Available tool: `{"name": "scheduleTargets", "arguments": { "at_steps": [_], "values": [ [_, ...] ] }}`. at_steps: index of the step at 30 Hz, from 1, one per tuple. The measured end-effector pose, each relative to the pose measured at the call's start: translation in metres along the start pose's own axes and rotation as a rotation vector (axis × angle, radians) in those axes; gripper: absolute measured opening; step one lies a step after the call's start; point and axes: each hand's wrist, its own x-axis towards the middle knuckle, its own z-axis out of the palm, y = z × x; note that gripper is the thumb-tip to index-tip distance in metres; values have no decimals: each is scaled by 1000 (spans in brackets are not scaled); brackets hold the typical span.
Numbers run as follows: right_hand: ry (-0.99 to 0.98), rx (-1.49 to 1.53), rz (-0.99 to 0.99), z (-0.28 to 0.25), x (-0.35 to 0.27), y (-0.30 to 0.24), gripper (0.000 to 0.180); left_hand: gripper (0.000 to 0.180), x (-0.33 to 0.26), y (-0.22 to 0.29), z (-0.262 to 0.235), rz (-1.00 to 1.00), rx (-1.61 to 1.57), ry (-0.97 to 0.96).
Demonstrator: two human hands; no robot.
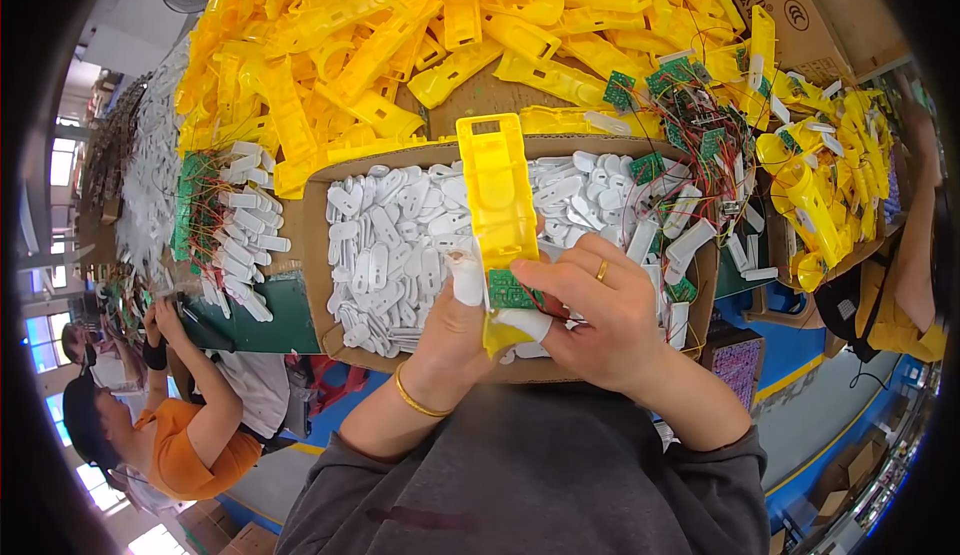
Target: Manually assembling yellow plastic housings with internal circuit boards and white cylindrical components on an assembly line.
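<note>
A long yellow plastic housing (pixel 500 195) stands out in front of me, its hollow inner side facing up. My left hand (pixel 455 305) grips its lower left edge, with a white covering on the thumb. At the near end of the housing lies a small green circuit board (pixel 510 291). My right hand (pixel 595 305) has its index finger and thumb closed on that board, pressing at its right edge, where red wire shows. White covering wraps the right thumb too, and a ring is on one finger. Fingers beneath the housing are hidden.
Below the housing, a cardboard box (pixel 322 300) holds many small white plastic pieces (pixel 385 255). Yellow housings (pixel 350 45) are heaped behind. Wired green boards (pixel 700 105) tangle at right; more boards (pixel 188 205) lie left. A box of yellow parts (pixel 820 205) stands far right. Co-workers (pixel 190 435) sit left and right.
</note>
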Motion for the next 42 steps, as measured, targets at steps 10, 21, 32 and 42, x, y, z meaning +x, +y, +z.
{"name": "scheduleTargets", "arguments": {
  "at_steps": [10,21,32,42],
  "values": [
    [-210,69,-34,-2,-2,21,34,55,-1,-13,-22,-3,329,112],
    [155,-44,119,-29,1,11,41,50,3,13,10,78,515,-58],
    [-137,995,889,-16,-1,10,25,46,10,3,6,509,1422,-84],
    [260,797,482,-120,32,45,38,66,25,40,1,426,1104,-133]
  ]
}}
